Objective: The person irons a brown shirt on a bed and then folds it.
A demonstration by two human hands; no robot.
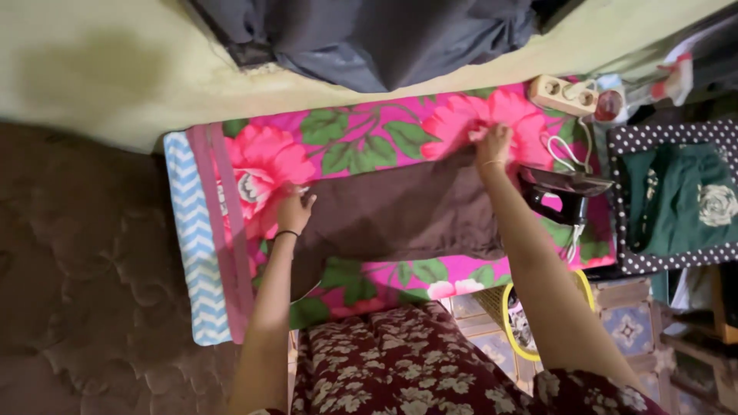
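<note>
A dark brown garment (400, 211) lies spread across a pink flowered cloth (361, 134) on the floor. My left hand (294, 209) presses on the garment's left end, fingers curled at its edge. My right hand (493, 144) pinches the garment's far right corner against the pink cloth. A black clothes iron (565, 196) stands just right of my right forearm, its white cord looping above it.
A beige power strip (565, 94) lies at the far right of the cloth. A blue-and-white zigzag cloth (196, 246) edges the left. Dark grey fabric (369, 34) is heaped beyond. A green flowered garment (680, 200) rests on a dotted cloth at right. A yellow-rimmed basket (516, 327) sits nearby.
</note>
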